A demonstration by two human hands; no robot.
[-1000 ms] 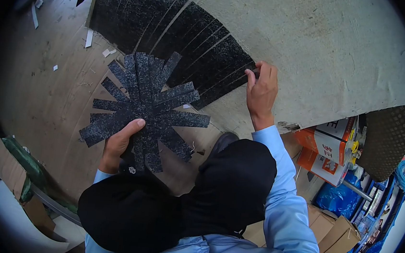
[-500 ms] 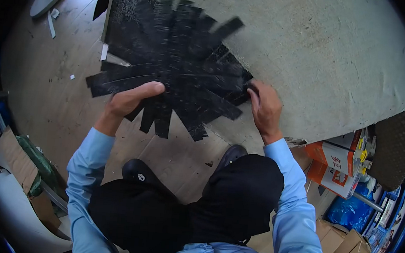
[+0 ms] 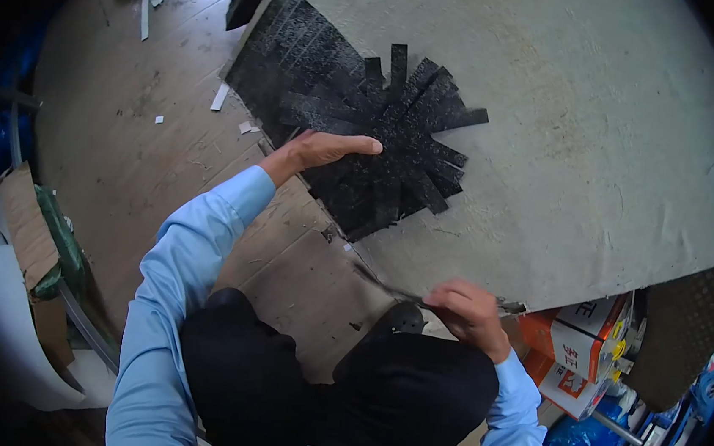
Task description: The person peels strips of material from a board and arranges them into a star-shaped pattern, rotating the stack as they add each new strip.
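Observation:
A fan of black strips (image 3: 420, 135), crossing one another at the middle, lies over a larger black sheet (image 3: 297, 39) on the grey board. My left hand (image 3: 325, 148) is at the fan's near side, its thumb stretched over the strips toward the centre. The other fingers of that hand are hidden beneath, gripping the strips. Lower right, close to my knee and the board's near edge, my right hand (image 3: 460, 307) is closed. A thin dark strip (image 3: 381, 283), smeared by motion, runs leftward out of its fingers.
The worn grey board (image 3: 583, 166) fills the upper right. Orange and white boxes (image 3: 576, 344) stand under its near right corner, beside a blue plastic bag (image 3: 589, 439). White scraps (image 3: 219, 96) dot the wooden floor (image 3: 127, 135). Cardboard (image 3: 30, 220) leans at left.
The fan of strips has gone from raised and blurred to lying on the board. My right hand has left its edge and moved down toward my knee with a thin dark strip.

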